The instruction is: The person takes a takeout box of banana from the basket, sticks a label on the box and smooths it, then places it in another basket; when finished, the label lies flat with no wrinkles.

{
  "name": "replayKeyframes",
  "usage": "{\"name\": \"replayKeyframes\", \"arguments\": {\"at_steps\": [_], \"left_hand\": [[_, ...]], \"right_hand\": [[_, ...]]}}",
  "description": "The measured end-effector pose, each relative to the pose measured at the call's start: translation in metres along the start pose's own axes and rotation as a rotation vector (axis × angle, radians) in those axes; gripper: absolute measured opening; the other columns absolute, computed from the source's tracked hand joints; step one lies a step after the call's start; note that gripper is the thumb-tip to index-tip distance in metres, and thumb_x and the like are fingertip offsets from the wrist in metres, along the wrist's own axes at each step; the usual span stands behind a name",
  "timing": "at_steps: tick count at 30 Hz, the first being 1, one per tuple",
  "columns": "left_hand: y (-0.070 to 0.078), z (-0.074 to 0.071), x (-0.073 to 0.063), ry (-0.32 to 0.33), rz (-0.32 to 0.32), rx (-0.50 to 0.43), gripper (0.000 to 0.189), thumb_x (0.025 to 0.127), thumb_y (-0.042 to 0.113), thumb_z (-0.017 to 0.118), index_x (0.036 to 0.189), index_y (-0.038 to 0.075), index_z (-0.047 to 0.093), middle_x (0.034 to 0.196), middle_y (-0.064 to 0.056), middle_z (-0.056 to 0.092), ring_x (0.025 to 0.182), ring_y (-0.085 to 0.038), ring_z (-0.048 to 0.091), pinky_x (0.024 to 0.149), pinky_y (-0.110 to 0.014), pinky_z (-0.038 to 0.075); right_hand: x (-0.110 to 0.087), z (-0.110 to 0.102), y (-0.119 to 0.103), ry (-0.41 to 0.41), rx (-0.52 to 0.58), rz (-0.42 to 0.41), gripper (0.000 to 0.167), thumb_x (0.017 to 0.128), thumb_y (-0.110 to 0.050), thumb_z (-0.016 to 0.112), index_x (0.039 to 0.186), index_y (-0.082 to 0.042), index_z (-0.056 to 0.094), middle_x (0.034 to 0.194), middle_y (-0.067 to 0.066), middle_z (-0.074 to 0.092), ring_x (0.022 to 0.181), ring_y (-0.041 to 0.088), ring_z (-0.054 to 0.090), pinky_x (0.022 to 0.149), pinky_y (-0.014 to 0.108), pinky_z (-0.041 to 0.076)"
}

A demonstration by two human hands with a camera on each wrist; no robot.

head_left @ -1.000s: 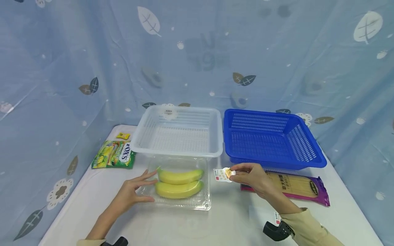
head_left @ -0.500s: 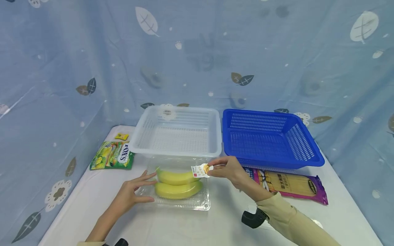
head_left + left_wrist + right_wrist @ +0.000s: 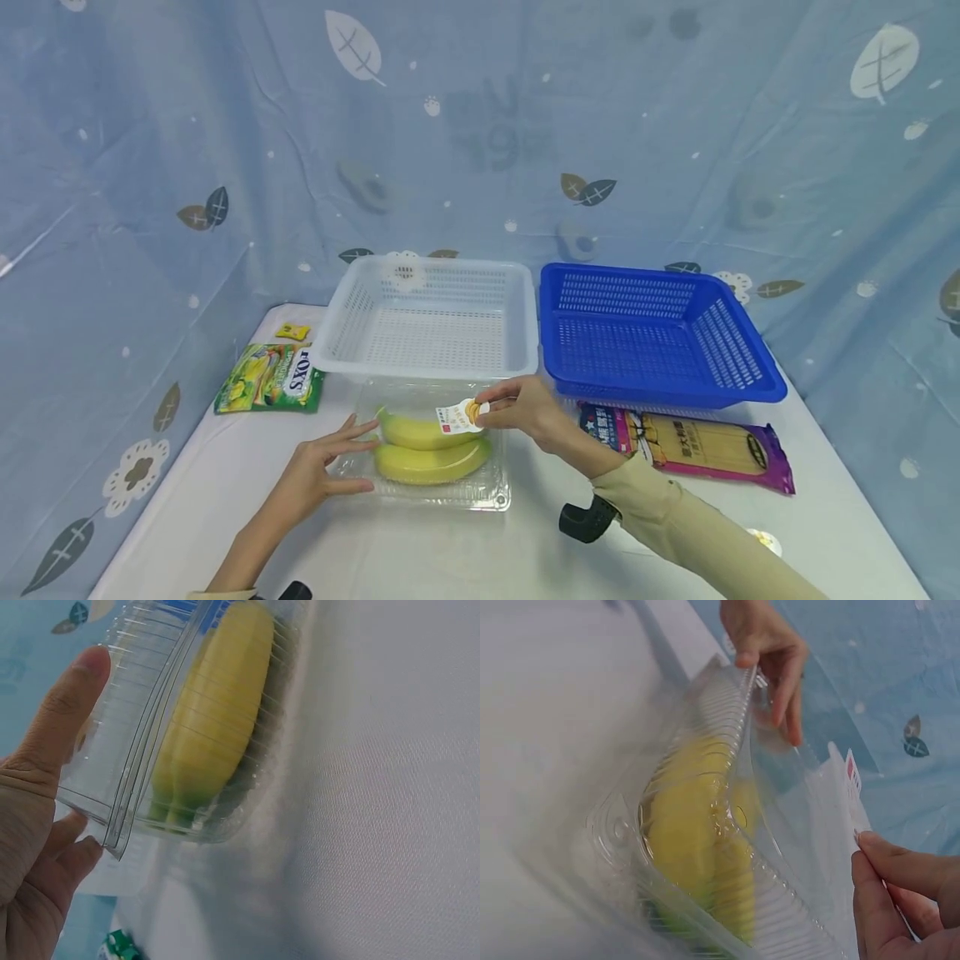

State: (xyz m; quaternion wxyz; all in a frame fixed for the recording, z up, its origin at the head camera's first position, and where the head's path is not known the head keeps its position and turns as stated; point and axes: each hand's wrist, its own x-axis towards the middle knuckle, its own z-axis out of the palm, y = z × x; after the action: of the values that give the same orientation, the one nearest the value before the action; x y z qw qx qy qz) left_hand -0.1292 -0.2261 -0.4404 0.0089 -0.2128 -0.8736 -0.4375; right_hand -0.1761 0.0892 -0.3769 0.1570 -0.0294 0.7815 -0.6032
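Observation:
A clear plastic clamshell box [image 3: 450, 500] with two yellow bananas [image 3: 431, 465] inside lies on the white table. At the box's left side, my left hand [image 3: 311, 467] touches it with spread, fairly straight fingers; in the left wrist view its thumb [image 3: 79, 690] and fingertips are against the plastic. My right hand [image 3: 525, 408] pinches a small white sticker label [image 3: 453, 418] with a yellow picture by its right end, above the lid's right part. In the right wrist view the label [image 3: 853, 776] is edge-on, and I cannot tell whether it touches the lid.
Behind the box stand a white basket [image 3: 427, 371] and a blue basket [image 3: 667, 387]. To the left lie a green candy bag [image 3: 270, 379] and a small yellow packet [image 3: 292, 332]. A purple noodle pack [image 3: 697, 450] and a round sticker [image 3: 767, 542] lie to the right.
My right hand has moved left with the sticker label, from beside the box to above its lid. The left hand and the box have stayed in place.

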Motion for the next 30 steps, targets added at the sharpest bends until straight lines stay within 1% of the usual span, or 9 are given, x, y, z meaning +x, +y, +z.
{"name": "replayKeyframes", "arguments": {"at_steps": [3, 7, 10, 14, 17, 20, 25, 27, 30], "left_hand": [[0.000, -0.001, 0.000, 0.008, 0.009, 0.006, 0.053, 0.062, 0.020, 0.086, 0.111, 0.006, 0.071, 0.136, -0.007, 0.055, 0.131, -0.044, 0.036, 0.088, -0.063, 0.042], [0.000, -0.002, 0.000, 0.005, 0.007, 0.006, 0.053, 0.063, 0.020, 0.086, 0.111, 0.005, 0.071, 0.136, -0.007, 0.055, 0.132, -0.044, 0.036, 0.088, -0.064, 0.042], [-0.001, -0.002, 0.000, 0.002, 0.000, 0.006, 0.053, 0.063, 0.022, 0.086, 0.111, 0.006, 0.071, 0.136, -0.007, 0.055, 0.132, -0.043, 0.036, 0.087, -0.065, 0.042], [-0.002, -0.002, 0.000, -0.002, 0.006, 0.009, 0.054, 0.063, 0.023, 0.086, 0.112, 0.006, 0.071, 0.136, -0.007, 0.055, 0.132, -0.043, 0.036, 0.087, -0.065, 0.042], [-0.003, -0.001, 0.001, -0.008, 0.002, 0.003, 0.053, 0.063, 0.022, 0.086, 0.112, 0.006, 0.071, 0.136, -0.007, 0.055, 0.132, -0.043, 0.035, 0.087, -0.066, 0.042], [-0.003, 0.000, 0.002, -0.010, -0.008, -0.007, 0.053, 0.064, 0.022, 0.086, 0.111, 0.006, 0.071, 0.137, -0.006, 0.055, 0.133, -0.042, 0.035, 0.088, -0.066, 0.041], [-0.001, 0.001, 0.002, -0.015, -0.023, -0.007, 0.053, 0.063, 0.022, 0.086, 0.111, 0.007, 0.071, 0.137, -0.005, 0.055, 0.134, -0.041, 0.034, 0.089, -0.066, 0.040], [-0.001, 0.001, 0.001, -0.014, -0.031, -0.006, 0.053, 0.063, 0.021, 0.087, 0.112, 0.007, 0.071, 0.137, -0.004, 0.055, 0.134, -0.040, 0.034, 0.089, -0.065, 0.040], [0.000, 0.001, 0.001, -0.010, -0.035, -0.006, 0.053, 0.063, 0.020, 0.087, 0.112, 0.008, 0.071, 0.137, -0.004, 0.055, 0.134, -0.040, 0.034, 0.089, -0.065, 0.041]], "right_hand": [[0.005, 0.005, -0.002, -0.037, -0.014, -0.009, 0.025, 0.072, 0.006, 0.079, 0.096, 0.008, 0.071, 0.091, 0.013, 0.071, 0.074, 0.010, 0.062, 0.071, 0.028, 0.056], [0.012, 0.008, -0.005, -0.112, -0.055, -0.053, 0.024, 0.074, 0.003, 0.079, 0.096, 0.006, 0.072, 0.091, 0.012, 0.072, 0.075, 0.009, 0.062, 0.071, 0.026, 0.055], [0.020, 0.008, -0.006, -0.201, -0.114, -0.131, 0.022, 0.077, 0.001, 0.077, 0.098, 0.004, 0.072, 0.092, 0.011, 0.072, 0.078, 0.010, 0.063, 0.072, 0.024, 0.054], [0.037, 0.006, -0.004, -0.327, -0.192, -0.239, 0.021, 0.081, 0.001, 0.074, 0.101, 0.000, 0.073, 0.093, 0.007, 0.073, 0.079, 0.010, 0.061, 0.072, 0.022, 0.051], [0.049, 0.005, -0.003, -0.406, -0.209, -0.277, 0.020, 0.082, 0.000, 0.072, 0.102, -0.002, 0.074, 0.093, 0.004, 0.072, 0.081, 0.011, 0.059, 0.072, 0.023, 0.050], [0.059, 0.006, -0.002, -0.469, -0.210, -0.290, 0.020, 0.083, 0.000, 0.072, 0.103, -0.002, 0.074, 0.094, 0.004, 0.072, 0.084, 0.013, 0.059, 0.075, 0.024, 0.050], [0.066, 0.011, -0.002, -0.538, -0.235, -0.311, 0.022, 0.081, 0.002, 0.073, 0.103, -0.001, 0.073, 0.098, 0.006, 0.072, 0.086, 0.011, 0.059, 0.082, 0.025, 0.052], [0.067, 0.013, -0.003, -0.552, -0.256, -0.328, 0.023, 0.080, 0.003, 0.074, 0.103, 0.000, 0.073, 0.099, 0.007, 0.072, 0.086, 0.009, 0.059, 0.083, 0.025, 0.052], [0.068, 0.018, -0.004, -0.557, -0.316, -0.383, 0.024, 0.079, 0.006, 0.074, 0.102, 0.002, 0.072, 0.099, 0.009, 0.072, 0.084, 0.008, 0.058, 0.081, 0.023, 0.053]]}}
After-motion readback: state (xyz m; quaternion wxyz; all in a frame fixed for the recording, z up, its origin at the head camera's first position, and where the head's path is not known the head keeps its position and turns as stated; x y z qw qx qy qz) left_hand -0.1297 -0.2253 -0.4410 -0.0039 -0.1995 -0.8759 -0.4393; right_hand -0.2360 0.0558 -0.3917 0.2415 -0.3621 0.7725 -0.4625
